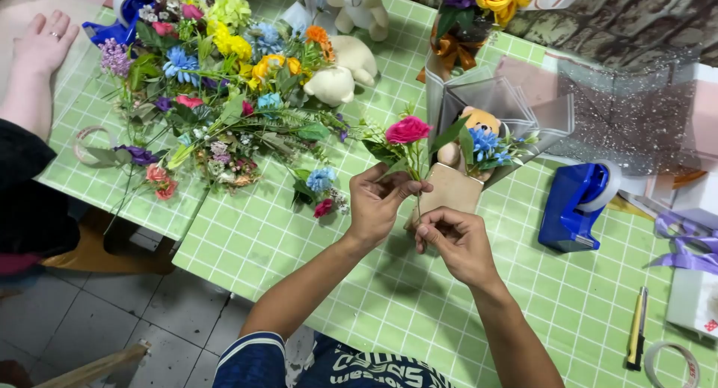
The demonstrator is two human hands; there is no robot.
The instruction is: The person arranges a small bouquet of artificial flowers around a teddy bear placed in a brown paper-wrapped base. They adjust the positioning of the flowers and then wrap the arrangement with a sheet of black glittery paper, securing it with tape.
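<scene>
The table covered in green-and-white checked cloth [359, 313] carries everything here. Along its far left edge sprawls the biggest item, a loose heap of artificial flowers in yellow, blue, pink and purple with green leaves [217, 81], none of it sorted or wrapped. Toward the far right corner lie sheets of glittery translucent wrapping paper [636, 104], also unused.

Near the table's middle sits the only container in work: a cone of grey translucent wrapping with a tan paper base [479, 126]. It holds a small brown teddy bear [479, 122] and a few blue flowers [486, 145]; there seems to be room for more, so this bouquet looks only partly filled. A finished-looking bouquet with yellow and purple roses and an orange ribbon [479, 7] stands at the far edge.

A blue tape dispenser [576, 205] rests right of the cone, and two cream teddy bears [348, 51] lie beside the flower heap.

The left hand [381, 205] pinches the sprig of a pink artificial rose with green leaves [407, 130] just below the bloom, holding it above the table just left of the cone. The right hand [456, 242] pinches the thin stem's lower end between thumb and fingertips.
</scene>
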